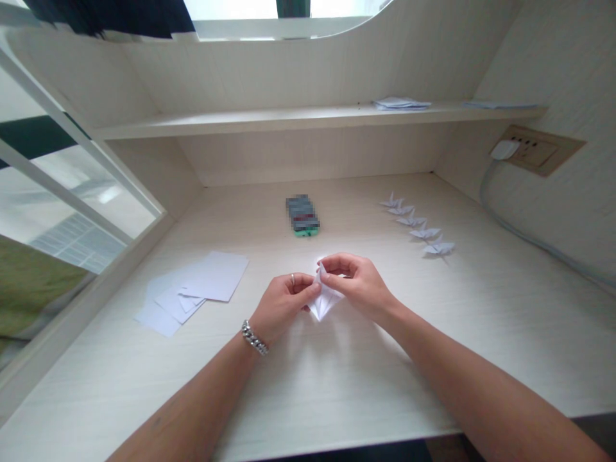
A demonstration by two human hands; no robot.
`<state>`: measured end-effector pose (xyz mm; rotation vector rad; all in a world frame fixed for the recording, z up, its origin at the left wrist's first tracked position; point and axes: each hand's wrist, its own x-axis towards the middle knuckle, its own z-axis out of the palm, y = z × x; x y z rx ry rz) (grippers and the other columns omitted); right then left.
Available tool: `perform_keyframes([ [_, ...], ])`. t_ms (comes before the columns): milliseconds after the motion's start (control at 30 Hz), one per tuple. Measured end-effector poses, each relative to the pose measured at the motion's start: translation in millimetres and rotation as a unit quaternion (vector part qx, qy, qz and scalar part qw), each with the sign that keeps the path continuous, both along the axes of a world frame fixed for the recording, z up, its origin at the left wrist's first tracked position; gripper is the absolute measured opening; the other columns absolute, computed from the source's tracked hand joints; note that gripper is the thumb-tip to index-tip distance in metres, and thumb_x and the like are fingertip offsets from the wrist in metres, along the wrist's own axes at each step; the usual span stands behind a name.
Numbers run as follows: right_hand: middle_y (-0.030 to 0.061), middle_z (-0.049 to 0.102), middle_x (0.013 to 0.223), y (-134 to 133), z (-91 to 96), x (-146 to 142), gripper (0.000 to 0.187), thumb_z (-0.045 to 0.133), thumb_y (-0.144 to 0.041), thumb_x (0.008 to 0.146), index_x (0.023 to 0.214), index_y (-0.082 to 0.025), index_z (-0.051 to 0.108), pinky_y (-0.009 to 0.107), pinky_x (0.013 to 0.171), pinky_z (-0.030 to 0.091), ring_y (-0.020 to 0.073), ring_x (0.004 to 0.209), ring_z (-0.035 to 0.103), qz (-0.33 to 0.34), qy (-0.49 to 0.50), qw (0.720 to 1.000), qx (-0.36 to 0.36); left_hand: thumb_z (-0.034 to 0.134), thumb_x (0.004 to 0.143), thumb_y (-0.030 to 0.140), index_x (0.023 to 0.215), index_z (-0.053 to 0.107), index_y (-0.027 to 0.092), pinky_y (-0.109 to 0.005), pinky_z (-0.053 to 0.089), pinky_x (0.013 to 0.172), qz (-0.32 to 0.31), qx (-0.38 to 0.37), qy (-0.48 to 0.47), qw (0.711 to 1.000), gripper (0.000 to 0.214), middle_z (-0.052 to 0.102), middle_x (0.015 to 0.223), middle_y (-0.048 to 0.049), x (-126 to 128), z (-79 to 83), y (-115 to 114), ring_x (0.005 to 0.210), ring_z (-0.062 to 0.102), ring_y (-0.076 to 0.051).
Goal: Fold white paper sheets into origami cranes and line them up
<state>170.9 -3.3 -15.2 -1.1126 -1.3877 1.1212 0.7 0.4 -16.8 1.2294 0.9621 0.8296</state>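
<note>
A partly folded piece of white paper is held above the pale wooden desk at its middle. My left hand, with a ring and a chain bracelet, pinches the paper's left side. My right hand pinches its top from the right. Both hands are closed on the paper and meet over it.
Several loose white sheets lie to the left. A row of several folded paper cranes runs along the right back. A blurred phone lies behind the hands. Folded paper rests on the shelf. A plug and cable hang at the right wall.
</note>
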Motion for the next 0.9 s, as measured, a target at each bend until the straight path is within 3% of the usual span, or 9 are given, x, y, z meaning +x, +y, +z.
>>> perform_keyframes([
  [267, 0.006, 0.074, 0.081, 0.8, 0.3, 2.7, 0.022, 0.069, -0.015, 0.067, 0.088, -0.016, 0.071, 0.033, 0.072, 0.055, 0.0185, 0.076, 0.07, 0.016, 0.069, 0.997, -0.024, 0.073, 0.072, 0.04, 0.07, 0.071, 0.013, -0.024, 0.039, 0.054, -0.065, 0.017, 0.053, 0.996, 0.028, 0.063, 0.06, -0.0027, -1.7, 0.8, -0.7, 0.054, 0.051, -0.012],
  [600, 0.0067, 0.074, 0.082, 0.6, 3.6, 3.2, 0.02, 0.069, -0.026, 0.071, 0.087, -0.015, 0.07, 0.029, 0.063, 0.055, 0.0176, 0.075, 0.069, 0.0, 0.099, 0.993, -0.066, 0.074, 0.07, 0.037, 0.071, 0.071, 0.013, -0.023, 0.038, 0.052, -0.043, 0.008, 0.068, 0.997, 0.024, 0.062, 0.061, -0.0029, -2.9, 1.0, 0.0, 0.054, 0.05, -0.011],
  [800, 0.005, 0.072, 0.078, 2.0, -0.3, 5.1, 0.04, 0.08, -0.03, 0.063, 0.098, -0.015, 0.068, 0.03, 0.065, 0.054, 0.0168, 0.071, 0.067, 0.046, 0.064, 0.996, -0.032, 0.073, 0.071, 0.037, 0.068, 0.071, 0.013, -0.023, 0.038, 0.051, -0.032, 0.029, 0.071, 0.997, 0.025, 0.061, 0.058, -0.0024, -0.9, 2.5, -1.0, 0.052, 0.05, -0.012],
  [900, 0.0038, 0.071, 0.073, 2.2, -2.4, 5.2, 0.035, 0.079, -0.028, 0.065, 0.095, -0.015, 0.069, 0.03, 0.065, 0.053, 0.0166, 0.068, 0.067, 0.039, 0.051, 0.998, -0.028, 0.072, 0.07, 0.035, 0.067, 0.071, 0.013, -0.023, 0.039, 0.052, -0.029, 0.032, 0.082, 0.996, 0.022, 0.062, 0.058, -0.0025, -0.3, 3.5, -1.7, 0.053, 0.051, -0.012],
])
